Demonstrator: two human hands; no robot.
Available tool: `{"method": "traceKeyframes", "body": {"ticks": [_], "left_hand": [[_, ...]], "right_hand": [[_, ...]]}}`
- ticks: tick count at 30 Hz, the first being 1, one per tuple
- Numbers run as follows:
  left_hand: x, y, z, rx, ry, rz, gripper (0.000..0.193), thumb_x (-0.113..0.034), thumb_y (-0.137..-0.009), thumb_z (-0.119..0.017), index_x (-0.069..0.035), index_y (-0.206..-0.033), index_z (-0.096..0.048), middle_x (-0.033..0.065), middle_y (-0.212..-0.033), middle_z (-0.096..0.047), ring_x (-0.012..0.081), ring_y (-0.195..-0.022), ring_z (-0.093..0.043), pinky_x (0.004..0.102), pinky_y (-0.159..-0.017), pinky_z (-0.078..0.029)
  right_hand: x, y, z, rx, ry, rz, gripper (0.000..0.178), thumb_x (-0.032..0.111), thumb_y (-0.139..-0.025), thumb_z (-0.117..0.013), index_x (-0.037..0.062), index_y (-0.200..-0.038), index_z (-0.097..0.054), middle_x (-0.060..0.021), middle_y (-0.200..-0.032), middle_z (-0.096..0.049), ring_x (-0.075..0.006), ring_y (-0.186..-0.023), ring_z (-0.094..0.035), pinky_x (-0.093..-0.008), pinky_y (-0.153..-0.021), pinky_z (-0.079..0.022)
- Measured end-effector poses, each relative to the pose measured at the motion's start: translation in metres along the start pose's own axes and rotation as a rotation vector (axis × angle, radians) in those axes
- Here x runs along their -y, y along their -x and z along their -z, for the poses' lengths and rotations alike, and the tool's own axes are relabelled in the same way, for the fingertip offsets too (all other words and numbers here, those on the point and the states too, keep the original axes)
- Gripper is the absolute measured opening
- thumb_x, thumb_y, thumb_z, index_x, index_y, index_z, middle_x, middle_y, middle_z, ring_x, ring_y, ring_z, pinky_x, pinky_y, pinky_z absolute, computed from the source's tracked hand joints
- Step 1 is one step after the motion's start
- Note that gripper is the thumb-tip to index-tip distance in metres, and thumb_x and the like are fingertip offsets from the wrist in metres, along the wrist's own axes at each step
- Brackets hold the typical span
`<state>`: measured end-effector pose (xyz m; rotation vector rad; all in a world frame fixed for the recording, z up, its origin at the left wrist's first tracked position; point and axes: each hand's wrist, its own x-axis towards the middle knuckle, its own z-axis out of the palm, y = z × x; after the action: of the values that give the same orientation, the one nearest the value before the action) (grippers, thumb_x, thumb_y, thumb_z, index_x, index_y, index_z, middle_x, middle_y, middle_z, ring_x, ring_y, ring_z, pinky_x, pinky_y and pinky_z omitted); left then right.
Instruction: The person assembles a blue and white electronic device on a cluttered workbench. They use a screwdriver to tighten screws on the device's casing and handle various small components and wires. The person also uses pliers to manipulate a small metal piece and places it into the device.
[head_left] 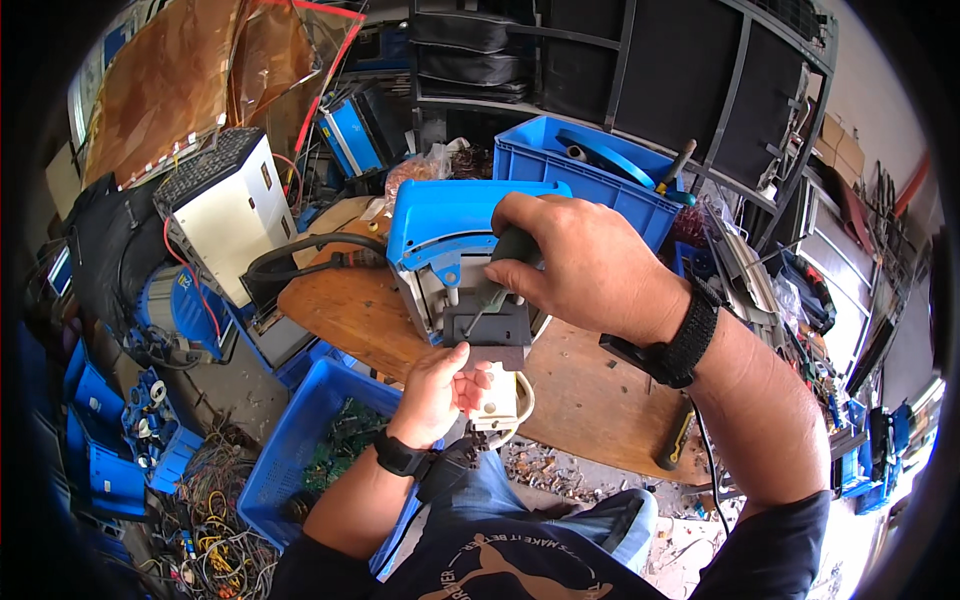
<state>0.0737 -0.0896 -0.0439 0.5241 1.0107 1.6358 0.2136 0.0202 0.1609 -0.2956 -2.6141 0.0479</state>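
A machine with a blue curved cover [425,215] and grey body stands on a wooden table. My right hand [595,255] is closed round the dark green handle of a screwdriver [515,245]. Its thin shaft slants down to a dark grey plate [488,329] at the machine's near side; whether the tip sits in a screw is too small to tell. Below the plate is a white block [497,397] with a pale cable looped beside it. My left hand [437,392] holds the block's left side, thumb up and fingers curled.
Another screwdriver [675,435] with a yellow and black handle lies at the right of the wooden table [590,400]. A blue crate [590,190] stands behind the machine. Left of my legs, a blue bin [270,480] holds green circuit boards. Tangled cables [215,540] cover the floor beyond it.
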Motion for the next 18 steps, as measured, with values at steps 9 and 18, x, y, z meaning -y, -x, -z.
{"method": "traceKeyframes", "body": {"ticks": [9,18], "left_hand": [[0.0021,-0.0010,0.0013,0.015,0.039,-0.008,0.039,-0.036,-0.099,-0.053,0.001,-0.092,-0.063,0.0112,-0.074,-0.066,0.0165,-0.052,-0.059,0.0275,-0.044,-0.044],[0.0031,-0.0022,0.0023,0.027,0.056,-0.015,0.037,-0.034,-0.099,-0.054,0.001,-0.092,-0.062,0.0125,-0.075,-0.066,0.0171,-0.052,-0.059,0.0283,-0.045,-0.045]], "right_hand": [[0.0010,-0.0031,0.0002,0.028,0.011,-0.013,0.028,0.024,-0.081,-0.070,0.0027,-0.098,-0.063,-0.0183,-0.085,-0.068,-0.0369,-0.083,-0.067,-0.0449,-0.073,-0.054],[0.0033,-0.0050,0.0024,0.052,0.003,-0.037,0.030,0.023,-0.080,-0.072,0.0029,-0.100,-0.063,-0.0176,-0.088,-0.067,-0.0368,-0.085,-0.066,-0.0446,-0.075,-0.053]]}}
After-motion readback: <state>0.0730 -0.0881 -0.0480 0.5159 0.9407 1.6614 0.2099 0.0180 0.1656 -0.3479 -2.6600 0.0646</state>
